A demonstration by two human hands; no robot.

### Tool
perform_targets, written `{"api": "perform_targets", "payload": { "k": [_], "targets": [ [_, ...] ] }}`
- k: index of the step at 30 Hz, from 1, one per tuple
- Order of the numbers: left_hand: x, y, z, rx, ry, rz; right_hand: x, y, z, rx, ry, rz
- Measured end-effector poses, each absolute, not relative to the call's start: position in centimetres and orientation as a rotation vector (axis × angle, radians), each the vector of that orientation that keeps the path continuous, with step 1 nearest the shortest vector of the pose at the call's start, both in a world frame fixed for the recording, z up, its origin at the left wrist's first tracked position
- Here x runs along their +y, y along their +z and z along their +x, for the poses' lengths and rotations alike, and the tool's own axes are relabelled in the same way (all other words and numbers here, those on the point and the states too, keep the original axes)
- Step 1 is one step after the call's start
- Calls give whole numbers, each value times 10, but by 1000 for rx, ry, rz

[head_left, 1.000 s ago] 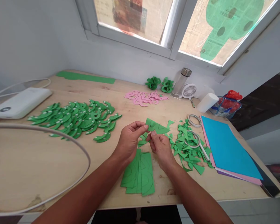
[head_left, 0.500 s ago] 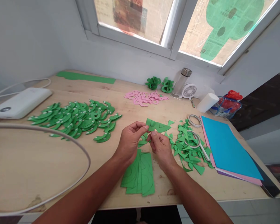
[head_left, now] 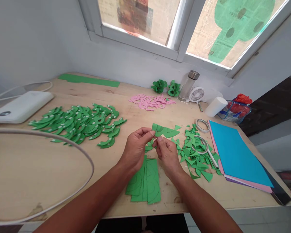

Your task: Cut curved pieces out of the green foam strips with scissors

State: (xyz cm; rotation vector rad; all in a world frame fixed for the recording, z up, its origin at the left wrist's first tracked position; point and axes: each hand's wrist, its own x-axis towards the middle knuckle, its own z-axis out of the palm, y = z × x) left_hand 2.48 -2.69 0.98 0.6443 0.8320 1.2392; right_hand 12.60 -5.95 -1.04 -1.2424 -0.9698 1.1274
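My left hand (head_left: 138, 144) pinches the left end of a green paper piece (head_left: 168, 131) marked with curved lines. Just right of it, my right hand (head_left: 167, 152) has its thumb and fingers pressed together at the lower edge of that piece; what lies between them is too small to make out. Green rectangular sheets (head_left: 152, 181) with drawn curves lie below the hands. A few green cut pieces (head_left: 149, 146) show partly between the hands. Green scraps (head_left: 196, 158) are heaped to the right, under a white-handled round object (head_left: 211, 157).
Curved green cutouts (head_left: 80, 124) cover the left. Pink cutouts (head_left: 150, 102), two green paper balls (head_left: 159, 86), a bottle (head_left: 189, 84) and a small fan (head_left: 196, 94) stand or lie behind. Coloured sheets (head_left: 240, 155) lie right; a white cable (head_left: 87, 155) loops at left.
The green paper piece has shifted very slightly to the right. Both hands have stayed almost in place, with their fingers still closed.
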Motion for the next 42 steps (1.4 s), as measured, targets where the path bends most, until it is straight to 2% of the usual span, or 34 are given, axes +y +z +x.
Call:
{"api": "perform_targets", "payload": {
  "k": [23,42],
  "targets": [
    [-29,12,25,646,1117,541,-61,-13,122,-934,1138,-1197],
    [-28,11,26,704,1152,592,-59,-13,124,-942,1142,-1181]
  ]
}}
